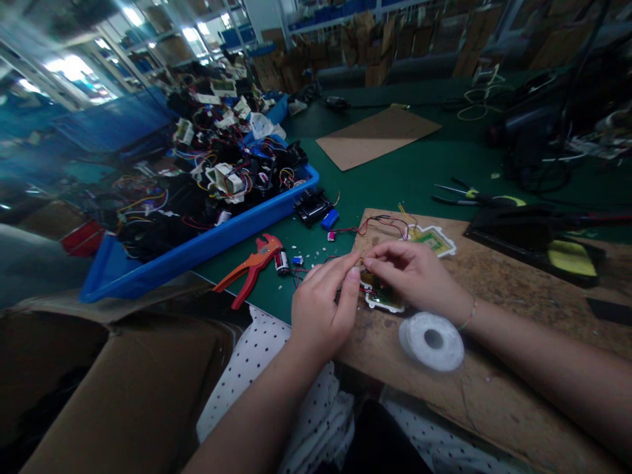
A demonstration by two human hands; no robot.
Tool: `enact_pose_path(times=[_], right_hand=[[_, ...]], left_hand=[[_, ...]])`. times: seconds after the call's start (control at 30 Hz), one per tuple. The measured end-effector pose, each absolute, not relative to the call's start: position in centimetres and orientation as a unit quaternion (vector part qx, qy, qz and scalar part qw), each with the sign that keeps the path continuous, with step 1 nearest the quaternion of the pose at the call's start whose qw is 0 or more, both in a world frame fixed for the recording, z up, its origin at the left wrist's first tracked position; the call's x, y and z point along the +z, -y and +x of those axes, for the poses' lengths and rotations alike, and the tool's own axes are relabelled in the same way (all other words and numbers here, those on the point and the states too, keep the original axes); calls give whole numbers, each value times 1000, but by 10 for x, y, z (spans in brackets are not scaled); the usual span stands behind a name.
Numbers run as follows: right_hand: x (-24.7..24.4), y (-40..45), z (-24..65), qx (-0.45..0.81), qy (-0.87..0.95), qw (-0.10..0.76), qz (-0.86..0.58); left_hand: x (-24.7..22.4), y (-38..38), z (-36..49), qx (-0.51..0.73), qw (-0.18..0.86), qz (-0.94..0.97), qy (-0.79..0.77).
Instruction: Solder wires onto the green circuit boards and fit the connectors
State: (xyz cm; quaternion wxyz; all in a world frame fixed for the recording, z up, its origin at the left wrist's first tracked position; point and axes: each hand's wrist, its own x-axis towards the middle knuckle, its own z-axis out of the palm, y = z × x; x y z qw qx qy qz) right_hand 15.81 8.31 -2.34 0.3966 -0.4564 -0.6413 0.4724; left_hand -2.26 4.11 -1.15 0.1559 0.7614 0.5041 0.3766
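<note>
My left hand point(326, 304) and my right hand point(419, 276) meet over the near-left part of a wooden board. Both are closed, fingertips pinching a thin yellowish wire point(362, 261); its ends are mostly covered by the fingers. Beneath them lies a green circuit board in a white frame point(385, 303), partly hidden by my right hand. A second white-framed circuit board point(434, 239), with red, black and yellow wires, sits just beyond my right hand. Close to my right wrist is a white spool point(432, 340).
Orange-handled cutters point(254, 266), a small battery point(281, 262) and scraps lie left of the wooden board point(498, 289). A blue tray point(197, 247) heaped with wired parts stands further left. Beyond are a cardboard sheet point(378, 137), pliers point(476, 195) and a black holder point(533, 243).
</note>
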Motion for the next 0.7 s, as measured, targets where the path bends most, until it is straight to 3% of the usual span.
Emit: enact_pose_path(times=[0.2, 0.4, 0.7], right_hand=[[-23, -82, 158, 476, 639, 401, -452], [-30, -79, 161, 407, 681, 399, -461], [-33, -76, 162, 342, 715, 418, -445]], left_hand=[[-8, -46, -31, 355, 130, 758, -532], [1, -58, -114, 215, 11, 635, -742], [-14, -61, -189, 50, 51, 622, -780]])
